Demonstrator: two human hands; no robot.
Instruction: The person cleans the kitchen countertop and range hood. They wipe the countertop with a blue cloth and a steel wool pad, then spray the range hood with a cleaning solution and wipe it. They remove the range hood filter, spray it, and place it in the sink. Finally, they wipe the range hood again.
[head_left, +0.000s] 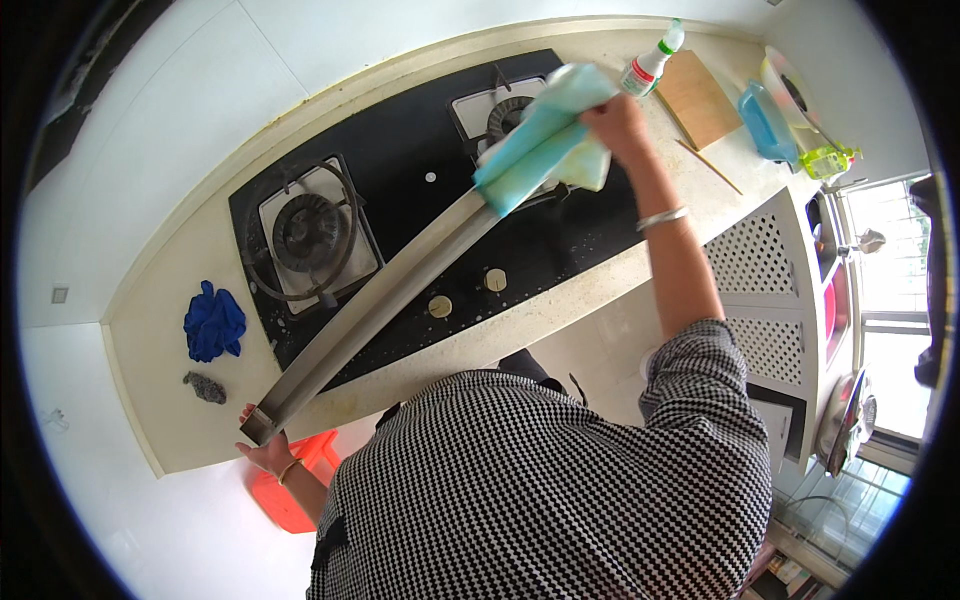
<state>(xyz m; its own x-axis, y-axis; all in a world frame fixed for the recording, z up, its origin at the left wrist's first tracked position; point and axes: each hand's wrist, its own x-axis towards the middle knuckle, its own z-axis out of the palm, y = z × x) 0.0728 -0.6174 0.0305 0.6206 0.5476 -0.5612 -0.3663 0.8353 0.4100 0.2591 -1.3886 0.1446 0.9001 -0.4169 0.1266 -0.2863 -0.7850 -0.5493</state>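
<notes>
A long metal trough (382, 304) lies slantwise above a black gas hob (397, 202). Its near left end rests in my left hand (266, 448), the fingers and thumb on either side of it. My right hand (616, 127) grips a blue-green and yellow cloth (540, 142), blurred, which covers the trough's far right end. Whether the trough touches the hob cannot be told. The cloth hides part of the right burner (510, 116); the left burner (306, 232) with its round pan support shows beside the trough.
Blue gloves (214, 321) and a scouring pad (205, 388) lie left on the counter. A spray bottle (651, 60), a wooden board (697, 99), a thin stick (709, 166) and a blue basin (766, 124) are at the right. A red plastic stool (289, 502) stands below the counter.
</notes>
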